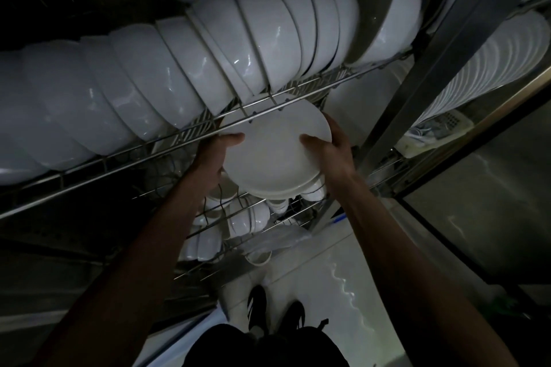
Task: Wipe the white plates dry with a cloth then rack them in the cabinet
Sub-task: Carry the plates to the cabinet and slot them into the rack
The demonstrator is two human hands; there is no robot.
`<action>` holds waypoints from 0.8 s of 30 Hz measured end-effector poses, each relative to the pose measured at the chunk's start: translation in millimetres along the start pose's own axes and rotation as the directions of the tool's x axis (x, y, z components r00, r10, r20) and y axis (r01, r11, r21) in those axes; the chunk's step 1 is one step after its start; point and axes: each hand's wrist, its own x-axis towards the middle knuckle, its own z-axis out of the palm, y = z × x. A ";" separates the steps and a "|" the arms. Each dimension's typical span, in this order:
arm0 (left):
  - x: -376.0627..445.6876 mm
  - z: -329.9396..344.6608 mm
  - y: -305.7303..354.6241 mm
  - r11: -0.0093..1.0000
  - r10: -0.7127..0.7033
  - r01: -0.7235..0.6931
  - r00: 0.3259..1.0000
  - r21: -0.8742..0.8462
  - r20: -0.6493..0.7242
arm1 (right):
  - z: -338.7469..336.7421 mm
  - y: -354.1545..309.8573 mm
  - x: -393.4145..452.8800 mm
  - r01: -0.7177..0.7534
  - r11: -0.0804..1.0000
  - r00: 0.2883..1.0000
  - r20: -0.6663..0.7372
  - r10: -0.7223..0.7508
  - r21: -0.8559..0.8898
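I hold a small stack of white plates (274, 155) between both hands, just below the front rail of the wire shelf (185, 140) of the cabinet. My left hand (216, 158) grips the stack's left edge, thumb on the top plate. My right hand (331, 149) grips the right edge, thumb lying on the plate face. The stack's far edge is tucked under the shelf rail. No cloth is in view.
Rows of white bowls (167, 77) fill the wire shelf above the plates. Lower racks hold small cups (247, 220). A steel upright (432, 68) stands right of my hands, with racked white plates (492, 65) and a steel door (483, 217) beyond. My shoes (274, 310) stand on the pale floor.
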 end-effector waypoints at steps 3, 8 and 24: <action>0.6 0.2 0.3 1.000 -0.024 0.024 1.000 -0.011 -0.014 | 0.0 2.1 6.9 -0.021 1.000 1.000 0.007 0.021 0.012; 3.2 -1.2 -0.8 0.999 -0.040 0.039 0.999 -0.013 -0.012 | 1.4 6.2 15.7 -0.052 0.998 0.999 0.007 0.052 0.037; 7.1 -5.7 -1.3 0.999 -0.039 0.039 0.999 -0.001 -0.021 | 8.0 12.5 31.2 -0.053 0.997 0.998 0.039 0.051 0.058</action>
